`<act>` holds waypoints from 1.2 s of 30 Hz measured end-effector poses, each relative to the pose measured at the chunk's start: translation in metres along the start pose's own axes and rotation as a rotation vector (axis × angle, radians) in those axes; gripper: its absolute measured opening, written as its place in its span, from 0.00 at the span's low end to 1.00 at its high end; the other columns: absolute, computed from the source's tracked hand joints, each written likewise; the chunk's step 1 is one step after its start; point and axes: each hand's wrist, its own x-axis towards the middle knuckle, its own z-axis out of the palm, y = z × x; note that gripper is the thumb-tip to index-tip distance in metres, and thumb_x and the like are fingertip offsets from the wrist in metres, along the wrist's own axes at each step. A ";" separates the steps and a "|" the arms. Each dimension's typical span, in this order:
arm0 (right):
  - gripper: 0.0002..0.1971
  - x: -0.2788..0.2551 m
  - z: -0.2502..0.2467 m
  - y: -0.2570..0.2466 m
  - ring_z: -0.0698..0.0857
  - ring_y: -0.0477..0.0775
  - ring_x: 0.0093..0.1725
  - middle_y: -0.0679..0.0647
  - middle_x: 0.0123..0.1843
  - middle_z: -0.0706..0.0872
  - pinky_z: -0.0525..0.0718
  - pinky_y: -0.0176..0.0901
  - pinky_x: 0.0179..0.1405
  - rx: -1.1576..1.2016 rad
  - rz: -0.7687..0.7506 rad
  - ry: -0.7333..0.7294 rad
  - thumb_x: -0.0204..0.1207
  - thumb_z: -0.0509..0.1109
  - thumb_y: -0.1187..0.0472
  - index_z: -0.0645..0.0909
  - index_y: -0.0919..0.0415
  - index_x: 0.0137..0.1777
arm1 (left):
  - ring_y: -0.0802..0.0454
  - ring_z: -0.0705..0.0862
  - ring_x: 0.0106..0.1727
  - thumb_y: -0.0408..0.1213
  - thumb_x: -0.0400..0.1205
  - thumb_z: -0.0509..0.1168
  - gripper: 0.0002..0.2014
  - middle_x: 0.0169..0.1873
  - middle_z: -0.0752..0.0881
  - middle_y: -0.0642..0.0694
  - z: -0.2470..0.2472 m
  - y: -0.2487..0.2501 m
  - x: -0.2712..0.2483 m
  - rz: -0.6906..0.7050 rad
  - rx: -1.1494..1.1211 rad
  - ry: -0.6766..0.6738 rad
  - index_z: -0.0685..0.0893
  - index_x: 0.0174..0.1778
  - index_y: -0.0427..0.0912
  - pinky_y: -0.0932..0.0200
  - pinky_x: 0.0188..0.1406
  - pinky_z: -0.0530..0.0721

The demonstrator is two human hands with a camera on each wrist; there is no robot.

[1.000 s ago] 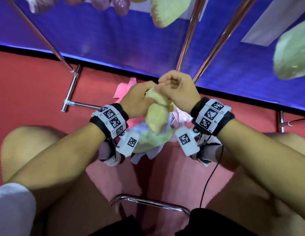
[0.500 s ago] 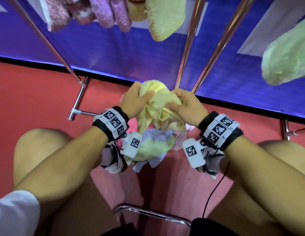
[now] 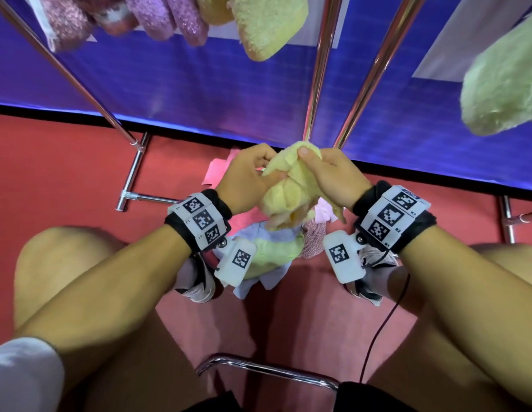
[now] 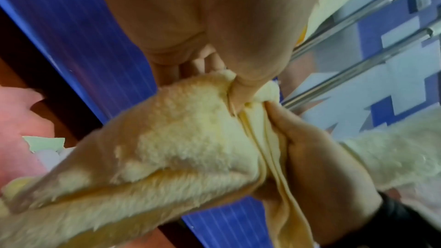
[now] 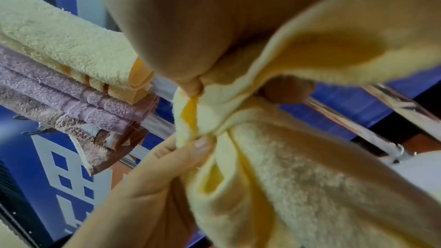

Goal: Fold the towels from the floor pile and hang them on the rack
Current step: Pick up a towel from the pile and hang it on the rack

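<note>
Here, at the centre of the head view, the left hand (image 3: 245,181) and the right hand (image 3: 327,176) meet over one bunched yellow towel (image 3: 288,191), held up above the floor pile (image 3: 273,251). The left hand's fingers pinch a gathered corner of it, thumb (image 5: 190,150) pressed onto the cloth; the right hand's fingers (image 4: 298,139) are curled round the folds just beside that pinch, so the two grips almost touch. The rest of the yellow towel hangs down in loose folds between the wrists. The floor pile, with light green, lavender and pink cloths, lies on the red floor (image 3: 50,173) between the person's shoes. The chrome rack (image 3: 318,69) rises behind the hands toward the top of the frame. Folded towels hang on it: purple ones (image 3: 166,16) and a yellow one (image 3: 267,22) at the upper left, a light green one (image 3: 502,87) at the upper right.
</note>
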 end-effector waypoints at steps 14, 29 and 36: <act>0.14 -0.001 -0.013 0.004 0.81 0.64 0.41 0.48 0.36 0.80 0.77 0.48 0.39 -0.535 -0.149 -0.008 0.63 0.72 0.60 0.72 0.51 0.45 | 0.58 0.71 0.24 0.26 0.68 0.74 0.11 0.22 0.76 0.53 -0.025 -0.009 0.010 -0.096 0.098 0.111 0.81 0.39 0.43 0.60 0.27 0.70; 0.07 0.006 -0.045 0.024 0.84 0.65 0.52 0.56 0.43 0.89 0.81 0.53 0.57 -0.458 -0.105 0.066 0.81 0.67 0.55 0.84 0.50 0.43 | 0.36 0.85 0.42 0.24 0.67 0.56 0.13 0.31 0.87 0.43 -0.061 -0.033 -0.004 -0.209 0.542 0.159 0.84 0.34 0.42 0.50 0.44 0.83; 0.12 0.009 -0.050 0.038 0.81 0.65 0.49 0.58 0.40 0.85 0.79 0.49 0.50 -0.488 0.058 0.065 0.82 0.65 0.55 0.78 0.49 0.36 | 0.46 0.82 0.38 0.23 0.72 0.59 0.16 0.31 0.85 0.47 -0.081 -0.047 -0.007 -0.273 0.536 0.225 0.85 0.35 0.50 0.59 0.39 0.75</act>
